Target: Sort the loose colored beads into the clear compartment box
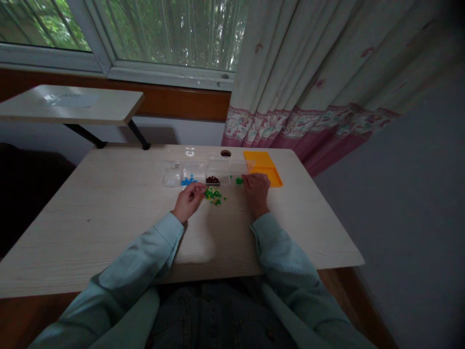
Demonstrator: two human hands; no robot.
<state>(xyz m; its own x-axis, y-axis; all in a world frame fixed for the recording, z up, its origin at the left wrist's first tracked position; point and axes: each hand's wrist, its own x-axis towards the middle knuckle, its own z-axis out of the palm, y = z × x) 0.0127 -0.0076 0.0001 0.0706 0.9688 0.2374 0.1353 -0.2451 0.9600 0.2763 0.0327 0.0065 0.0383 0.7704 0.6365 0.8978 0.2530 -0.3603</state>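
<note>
A small pile of green and yellow pieces point(214, 195) lies on the table, with my left hand point(189, 199) at its left edge. That hand's thumb and fingers are drawn together, and anything between them is too small to name. Behind the pile, clear plastic boxes point(170, 180) stand in a row. Inside them are blue pieces point(189, 181), dark brown pieces point(212, 180) and a few green pieces point(239, 181). My right hand point(257, 190) is over the right end of the row, beside the green pieces, its fingers pinched; their contents cannot be made out.
An orange tray point(271, 173) lies at the right of the boxes, partly behind my right hand. The wooden table point(119, 213) has a round hole point(225, 153) near its back edge. A raised shelf point(109, 104) stands at the back left. A curtain point(276, 97) hangs behind the table.
</note>
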